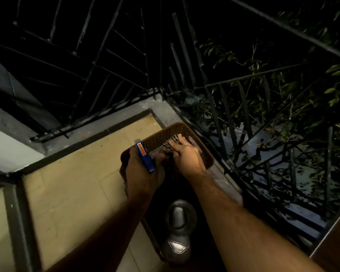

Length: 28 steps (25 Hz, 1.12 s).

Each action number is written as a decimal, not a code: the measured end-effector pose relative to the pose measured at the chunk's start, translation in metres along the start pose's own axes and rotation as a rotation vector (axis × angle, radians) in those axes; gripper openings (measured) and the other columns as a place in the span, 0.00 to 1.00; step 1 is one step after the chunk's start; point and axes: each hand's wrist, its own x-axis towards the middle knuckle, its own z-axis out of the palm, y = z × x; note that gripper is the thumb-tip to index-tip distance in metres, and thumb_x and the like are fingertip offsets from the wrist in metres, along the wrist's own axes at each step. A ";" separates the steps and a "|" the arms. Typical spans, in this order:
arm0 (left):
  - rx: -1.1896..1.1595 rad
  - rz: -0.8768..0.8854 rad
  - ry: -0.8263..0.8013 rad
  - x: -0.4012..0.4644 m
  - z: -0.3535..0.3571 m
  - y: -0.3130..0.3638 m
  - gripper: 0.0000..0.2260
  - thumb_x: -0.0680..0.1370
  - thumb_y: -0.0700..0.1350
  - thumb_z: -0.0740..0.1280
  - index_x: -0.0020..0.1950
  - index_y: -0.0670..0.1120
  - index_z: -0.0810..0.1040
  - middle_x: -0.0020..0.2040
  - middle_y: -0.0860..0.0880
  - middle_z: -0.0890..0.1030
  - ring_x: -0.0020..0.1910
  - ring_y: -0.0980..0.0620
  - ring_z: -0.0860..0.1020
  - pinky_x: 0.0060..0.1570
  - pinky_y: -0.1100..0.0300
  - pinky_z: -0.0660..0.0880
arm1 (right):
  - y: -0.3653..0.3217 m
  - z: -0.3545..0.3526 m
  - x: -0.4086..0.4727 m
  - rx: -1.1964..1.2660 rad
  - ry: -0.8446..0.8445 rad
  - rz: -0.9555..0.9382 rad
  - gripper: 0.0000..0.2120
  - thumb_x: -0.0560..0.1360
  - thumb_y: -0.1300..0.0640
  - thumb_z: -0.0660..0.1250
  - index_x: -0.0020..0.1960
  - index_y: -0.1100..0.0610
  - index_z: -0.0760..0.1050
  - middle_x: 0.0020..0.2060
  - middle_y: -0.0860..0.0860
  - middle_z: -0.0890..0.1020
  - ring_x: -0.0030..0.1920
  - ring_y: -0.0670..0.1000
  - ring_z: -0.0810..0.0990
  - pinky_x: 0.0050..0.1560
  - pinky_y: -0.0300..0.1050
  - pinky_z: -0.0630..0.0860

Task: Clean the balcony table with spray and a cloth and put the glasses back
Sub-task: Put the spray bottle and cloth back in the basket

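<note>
Meanwhile, the left hand [139,173] gripped the blue spray bottle [145,156] while the right hand [186,154] pressed a striped cloth [174,139] onto the brown table [165,134].

Brown perforated plastic desk [161,137] with a dull sheen, striped soft cloth [173,141], glossy blue plastic spray bottle head [145,157], shiny faceted glass tumblers [180,214], matt beige floor tiles [73,181], dark painted metal railing [98,61]

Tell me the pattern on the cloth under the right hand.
The cloth looks striped, dark and light, as seen in the head view.
</note>
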 end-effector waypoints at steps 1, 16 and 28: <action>-0.002 0.004 0.000 0.000 0.001 -0.003 0.17 0.77 0.48 0.74 0.62 0.50 0.72 0.49 0.58 0.78 0.48 0.59 0.78 0.45 0.68 0.73 | 0.002 0.003 0.001 0.005 0.003 -0.001 0.23 0.78 0.62 0.60 0.71 0.47 0.70 0.76 0.50 0.59 0.76 0.50 0.52 0.68 0.34 0.43; -0.110 0.010 -0.042 -0.010 0.007 -0.017 0.22 0.76 0.46 0.75 0.66 0.50 0.68 0.51 0.62 0.78 0.47 0.78 0.76 0.43 0.80 0.74 | 0.011 0.033 0.020 -0.055 -0.081 0.209 0.20 0.77 0.57 0.62 0.69 0.54 0.69 0.68 0.58 0.71 0.67 0.58 0.70 0.70 0.53 0.65; -0.061 -0.013 -0.092 -0.011 -0.003 -0.018 0.31 0.74 0.49 0.76 0.71 0.48 0.64 0.56 0.55 0.80 0.50 0.63 0.81 0.47 0.67 0.81 | -0.004 0.015 0.003 -0.104 0.041 0.031 0.19 0.76 0.53 0.66 0.66 0.56 0.73 0.65 0.54 0.74 0.66 0.55 0.70 0.70 0.47 0.64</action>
